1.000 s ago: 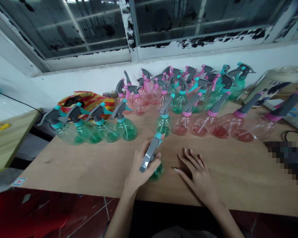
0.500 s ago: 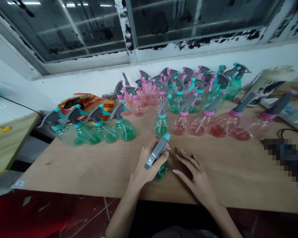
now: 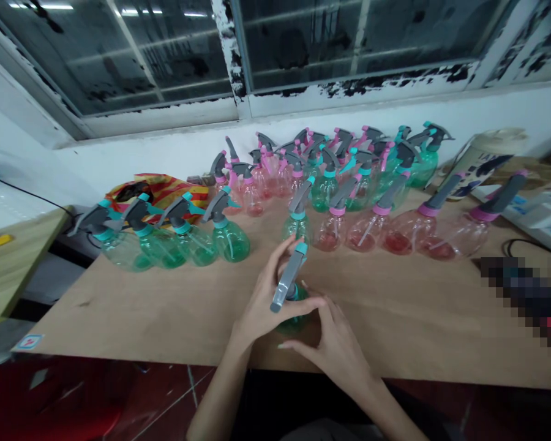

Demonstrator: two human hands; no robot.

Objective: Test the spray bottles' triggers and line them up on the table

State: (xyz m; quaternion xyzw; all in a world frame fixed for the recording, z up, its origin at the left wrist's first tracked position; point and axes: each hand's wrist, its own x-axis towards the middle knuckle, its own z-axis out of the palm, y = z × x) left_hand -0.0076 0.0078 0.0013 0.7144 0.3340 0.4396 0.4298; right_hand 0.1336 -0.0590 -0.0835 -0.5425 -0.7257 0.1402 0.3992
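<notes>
A small green spray bottle [image 3: 292, 318] with a grey trigger head stands on the wooden table [image 3: 174, 306] near its front edge. My left hand [image 3: 264, 303] is wrapped round the bottle's neck and trigger head from the left. My right hand [image 3: 333, 343] closes on the bottle's body from the right, its fingers curled against it. Both hands hold the same bottle.
A row of green spray bottles [image 3: 165, 239] stands at the left, pink ones [image 3: 395, 229] at the right, and a mixed cluster [image 3: 330, 162] sits by the wall. A red-yellow bag [image 3: 165, 187] lies at back left. A white jug [image 3: 482, 160] stands at right.
My right hand has left the tabletop and closed on the bottle's body. My left hand has kept its hold and turned the trigger head more upright.
</notes>
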